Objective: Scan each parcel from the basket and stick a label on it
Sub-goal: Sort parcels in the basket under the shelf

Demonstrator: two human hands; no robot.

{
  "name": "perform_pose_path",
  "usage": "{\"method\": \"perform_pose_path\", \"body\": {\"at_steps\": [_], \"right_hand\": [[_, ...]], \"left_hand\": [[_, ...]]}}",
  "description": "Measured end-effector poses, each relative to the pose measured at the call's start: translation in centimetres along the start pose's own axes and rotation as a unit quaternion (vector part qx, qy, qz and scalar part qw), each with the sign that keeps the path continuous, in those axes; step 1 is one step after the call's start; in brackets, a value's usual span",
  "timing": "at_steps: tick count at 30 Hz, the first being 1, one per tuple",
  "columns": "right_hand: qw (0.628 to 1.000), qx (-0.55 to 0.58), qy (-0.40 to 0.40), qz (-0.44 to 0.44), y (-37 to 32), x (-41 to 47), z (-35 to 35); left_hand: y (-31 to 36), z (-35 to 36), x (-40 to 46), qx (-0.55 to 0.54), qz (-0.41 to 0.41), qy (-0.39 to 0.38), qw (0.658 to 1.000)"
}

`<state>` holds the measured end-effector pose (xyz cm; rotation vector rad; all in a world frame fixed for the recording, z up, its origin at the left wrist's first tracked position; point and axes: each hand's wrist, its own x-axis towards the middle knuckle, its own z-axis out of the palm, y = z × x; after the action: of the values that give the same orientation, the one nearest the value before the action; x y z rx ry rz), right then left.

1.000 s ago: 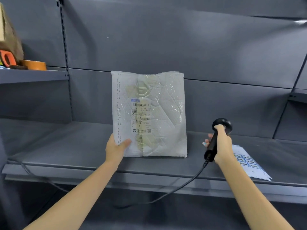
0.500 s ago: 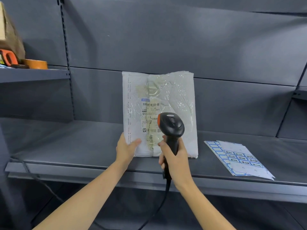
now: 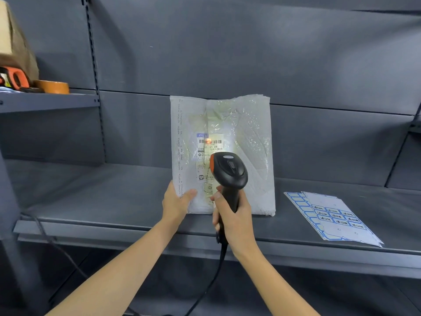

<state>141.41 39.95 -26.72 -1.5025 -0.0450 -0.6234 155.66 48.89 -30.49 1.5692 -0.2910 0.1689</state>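
Barcode scanner (image 3: pixel 230 172) head covers lower right of the shipping label (image 3: pixel 209 156) on the white parcel (image 3: pixel 248 137); small label print unreadable. Right hand (image 3: pixel 234 220) hides the scanner grip, trigger not visible. Cardboard box (image 3: pixel 13 42) and orange tool (image 3: pixel 16 78) cut by left edge. Sticker sheets (image 3: pixel 332 217) text too small.

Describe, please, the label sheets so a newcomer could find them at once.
Start at the wide grey shelf where the white parcel stands upright. Right of the parcel, apart from it, lie the label sheets, flat and fanned; they alone show blue-bordered stickers.
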Motion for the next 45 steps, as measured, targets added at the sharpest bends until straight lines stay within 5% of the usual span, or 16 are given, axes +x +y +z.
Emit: {"method": "perform_pose_path", "body": {"at_steps": [14, 21, 30, 39, 45], "right_hand": [[0.998, 0.001, 0.058, -0.008, -0.9, 0.8, -3.1], [0.98, -0.062, 0.14, 0.128, -1.9, 5.2, -11.6], [0.885, -0.431, 0.035, 0.174, 2.2, 8.5, -16.8], [0.821, -0.539, 0.047, 0.182, 5.5, 10.6, -15.2], [0.807, -0.551, 0.022, 0.212, 6.2, 11.2, -16.5]], "left_hand": [[0.3, -0.6, 0.1, 0.028, -0.005, -0.024, 0.999], [1.4, -1.7, 0.8, 0.118, -0.008, -0.043, 0.992], [2.8, -6.6, 2.1, 0.225, -0.11, -0.117, 0.961], [2.7, -7.4, 3.3, 0.279, -0.158, -0.15, 0.935], [2.6, -6.9, 3.9, 0.359, -0.168, -0.091, 0.913]]}}
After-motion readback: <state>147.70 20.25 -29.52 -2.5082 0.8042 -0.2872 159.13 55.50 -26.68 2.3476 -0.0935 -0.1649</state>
